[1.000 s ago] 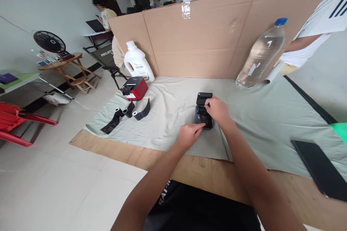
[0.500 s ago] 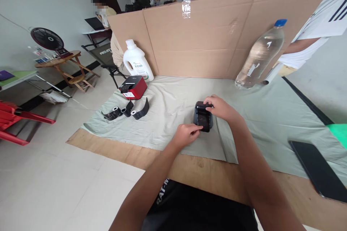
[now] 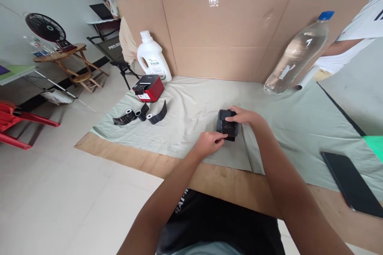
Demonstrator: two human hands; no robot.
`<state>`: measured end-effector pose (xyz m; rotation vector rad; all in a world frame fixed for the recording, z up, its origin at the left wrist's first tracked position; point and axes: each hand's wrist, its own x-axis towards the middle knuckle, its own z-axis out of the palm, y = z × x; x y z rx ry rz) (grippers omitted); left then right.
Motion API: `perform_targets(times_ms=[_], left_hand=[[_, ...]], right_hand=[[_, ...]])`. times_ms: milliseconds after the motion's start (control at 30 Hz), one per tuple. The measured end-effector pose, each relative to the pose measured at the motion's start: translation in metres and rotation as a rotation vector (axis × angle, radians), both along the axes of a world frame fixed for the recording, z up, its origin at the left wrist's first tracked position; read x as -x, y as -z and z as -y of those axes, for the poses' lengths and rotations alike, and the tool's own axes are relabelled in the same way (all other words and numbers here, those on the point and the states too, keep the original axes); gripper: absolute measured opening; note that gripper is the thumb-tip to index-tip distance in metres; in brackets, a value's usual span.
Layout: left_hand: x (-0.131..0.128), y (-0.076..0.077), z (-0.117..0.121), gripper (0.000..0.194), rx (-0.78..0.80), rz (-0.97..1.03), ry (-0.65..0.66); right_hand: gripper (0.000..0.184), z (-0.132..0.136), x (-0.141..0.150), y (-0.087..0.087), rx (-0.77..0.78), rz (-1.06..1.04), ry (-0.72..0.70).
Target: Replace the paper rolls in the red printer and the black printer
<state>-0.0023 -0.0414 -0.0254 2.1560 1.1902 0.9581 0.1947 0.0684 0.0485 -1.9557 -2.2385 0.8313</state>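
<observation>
A small dark label printer [image 3: 222,116] lies on the grey-green cloth in front of me, its lid lowered. From its near end sticks out a short strip of black label paper [image 3: 230,139]. My right hand [image 3: 243,116] grips the printer's far right side, thumb across the lid. At the near left edge, my left hand [image 3: 209,143] has its index finger on the black strip, the other fingers curled in; the thumb's contact is hard to make out. Further left are several black label rolls [image 3: 157,117], partly unrolled, and a red-and-black label printer [image 3: 154,91] with a black strip at its front.
A cardboard panel [image 3: 221,40] stands behind the cloth. A white detergent jug [image 3: 157,63] leans at the back left, a large water bottle [image 3: 299,55] at the back right. A black phone [image 3: 353,181] lies near the right edge. Other people are beyond the panel.
The printer's lid, raised before, has come down over the roll bay, and the strip now shows past the near end. My right thumb now lies on the lid. The view has tilted slightly downward.
</observation>
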Motion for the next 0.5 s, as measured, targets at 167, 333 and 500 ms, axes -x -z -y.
perform_targets(times_ms=[167, 333, 500], left_hand=[[0.001, 0.001, 0.001, 0.032, 0.002, -0.005, -0.005], [0.001, 0.001, -0.001, 0.032, -0.042, -0.065, 0.032], [-0.001, -0.002, 0.002, 0.04, -0.062, -0.186, 0.114]], right_hand=[[0.053, 0.015, 0.017, -0.021, 0.092, 0.045, 0.088], [0.092, 0.052, 0.051, -0.008, -0.054, 0.136, 0.232], [0.091, 0.064, 0.045, 0.002, -0.213, 0.121, 0.309]])
